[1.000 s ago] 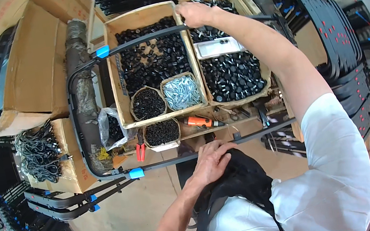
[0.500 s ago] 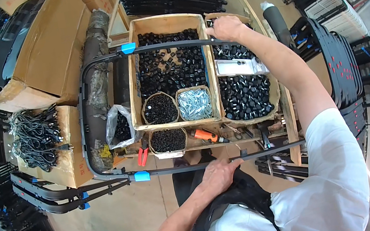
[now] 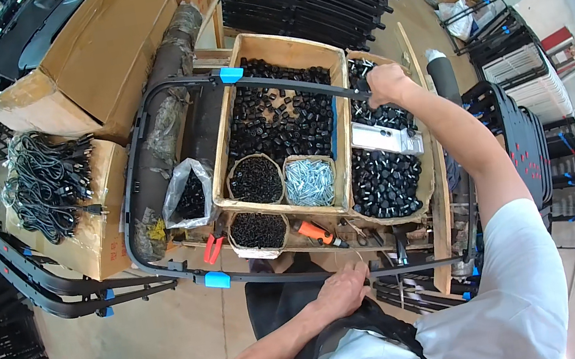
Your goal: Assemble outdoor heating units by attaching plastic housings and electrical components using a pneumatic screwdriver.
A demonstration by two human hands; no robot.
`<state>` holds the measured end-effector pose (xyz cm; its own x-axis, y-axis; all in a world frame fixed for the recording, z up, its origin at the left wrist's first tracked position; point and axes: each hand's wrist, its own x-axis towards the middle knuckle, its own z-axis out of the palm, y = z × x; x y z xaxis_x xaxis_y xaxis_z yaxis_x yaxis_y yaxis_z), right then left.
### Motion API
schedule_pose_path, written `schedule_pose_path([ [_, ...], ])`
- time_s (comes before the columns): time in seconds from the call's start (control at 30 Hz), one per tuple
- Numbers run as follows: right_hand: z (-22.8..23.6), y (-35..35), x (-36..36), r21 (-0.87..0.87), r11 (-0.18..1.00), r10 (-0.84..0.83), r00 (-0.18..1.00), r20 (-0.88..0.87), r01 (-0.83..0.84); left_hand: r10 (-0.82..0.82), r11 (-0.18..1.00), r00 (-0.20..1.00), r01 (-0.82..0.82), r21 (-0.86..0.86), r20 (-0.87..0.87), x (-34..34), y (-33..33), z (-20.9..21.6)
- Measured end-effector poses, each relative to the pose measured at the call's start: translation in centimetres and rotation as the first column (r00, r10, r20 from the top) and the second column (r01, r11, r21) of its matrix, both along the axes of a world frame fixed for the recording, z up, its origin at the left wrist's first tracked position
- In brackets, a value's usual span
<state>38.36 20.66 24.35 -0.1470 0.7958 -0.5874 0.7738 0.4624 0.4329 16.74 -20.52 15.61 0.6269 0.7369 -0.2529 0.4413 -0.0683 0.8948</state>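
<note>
black frame (image 3: 302,87) curves, blue-taped, left fingers (image 3: 356,272) grasping it, grip of right fingers (image 3: 376,84) unclear.

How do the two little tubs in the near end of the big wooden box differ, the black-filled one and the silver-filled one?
The black-filled tub looks round; the silver-filled tub looks squarer.
The black-filled tub holds tiny dark bits; the silver-filled tub holds longer, shiny screws.
The black-filled tub sits to the left, the silver-filled tub to the right.
Both stand in the wooden box, full of loose parts.
</note>
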Motion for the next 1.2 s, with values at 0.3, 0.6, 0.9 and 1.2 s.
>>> schedule_pose_path([
  [0.3, -1.1, -0.3, -0.1, 0.293, 0.955, 0.135, 0.945, -0.298, -0.044, -0.11, 0.992, 0.993, 0.107, -0.069, -0.038, -0.5, 0.9, 0.9],
  [0.6, -3.0, 1.7, 4.4, 0.107, 0.989, 0.089, 0.989, 0.115, -0.101, -0.083, 0.996, 0.996, 0.083, -0.025, -0.017, 1.4, -0.2, 0.1],
  [0.9, -2.3, 0.5, 2.6, 0.44, 0.894, 0.243, 0.921, -0.304, -0.091, 0.049, 0.998, 0.999, -0.048, 0.036, -0.019, 0.8, -0.9, 0.3],
  [1.2, -3.0, 1.2, 2.5, 0.303, 0.95, 0.122, 0.985, -0.121, -0.08, -0.139, 0.99, 0.983, 0.138, -0.018, -0.117, 0.6, 1.3, 0.7],
])
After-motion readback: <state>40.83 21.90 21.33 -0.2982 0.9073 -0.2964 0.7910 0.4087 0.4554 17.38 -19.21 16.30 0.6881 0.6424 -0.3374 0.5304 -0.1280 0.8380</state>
